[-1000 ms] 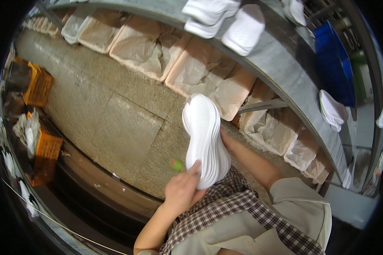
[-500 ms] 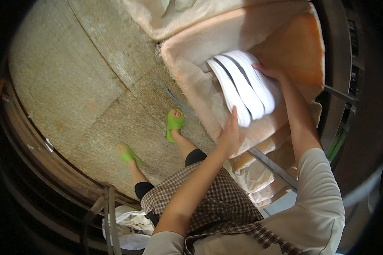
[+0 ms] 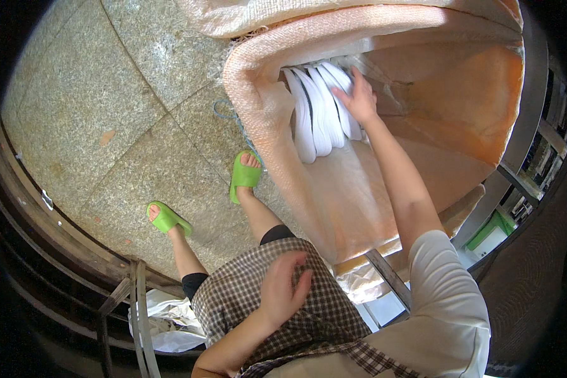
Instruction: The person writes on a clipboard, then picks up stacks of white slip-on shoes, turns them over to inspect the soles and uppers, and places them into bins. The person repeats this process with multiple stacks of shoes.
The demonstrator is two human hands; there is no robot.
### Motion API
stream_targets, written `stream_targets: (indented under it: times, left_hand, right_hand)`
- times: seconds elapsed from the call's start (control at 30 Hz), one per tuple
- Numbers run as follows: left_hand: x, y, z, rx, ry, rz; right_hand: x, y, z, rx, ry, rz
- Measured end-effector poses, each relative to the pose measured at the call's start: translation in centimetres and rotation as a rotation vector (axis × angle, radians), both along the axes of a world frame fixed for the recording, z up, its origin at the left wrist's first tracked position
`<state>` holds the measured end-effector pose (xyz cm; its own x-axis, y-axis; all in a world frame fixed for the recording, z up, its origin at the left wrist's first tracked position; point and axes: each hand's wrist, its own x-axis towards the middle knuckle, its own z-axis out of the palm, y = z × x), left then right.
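A row of long white, rounded, strip-like pieces [image 3: 321,113], with dark lines between some of them, rests inside a large pale-orange woven sack [image 3: 258,82]. I cannot make out their exact kind. At the right end of the row is my right hand [image 3: 361,101], its fingers spread and its thumb by the last pieces; whether it touches them is unclear. My left hand [image 3: 285,291] hovers over the checked apron [image 3: 239,271], away from the sack, with nothing in it and its thumb apart from its loosely bent fingers.
Another woven sack [image 3: 227,19] adjoins at the far side. A metal bar [image 3: 387,277] runs beside the near end of the sack. At lower left, a metal frame [image 3: 138,315] stands by a white bag [image 3: 170,321]. Blue string [image 3: 223,108] lies on the stone floor [image 3: 88,126].
Both hands held the white pieces earlier; now these rest in the sack. My left hand has drawn back toward my body, and my right hand has loosened and spread its fingers.
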<state>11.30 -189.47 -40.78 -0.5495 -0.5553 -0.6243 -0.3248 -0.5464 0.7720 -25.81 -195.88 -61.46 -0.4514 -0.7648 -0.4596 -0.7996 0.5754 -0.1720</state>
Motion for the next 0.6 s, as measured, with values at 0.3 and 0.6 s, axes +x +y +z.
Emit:
stream_targets:
  times: [0.3, 0.6]
  left_hand:
    - [3.4, 0.3, 0.5, 0.014, -0.069, -0.082]
    - [14.5, -2.1, 7.5, -0.236, -0.261, -0.206]
  right_hand:
    - [0.9, 1.7, 0.0, 0.437, 0.120, -0.036]
    - [15.4, 0.0, 15.3, -0.372, -0.495, -0.674]
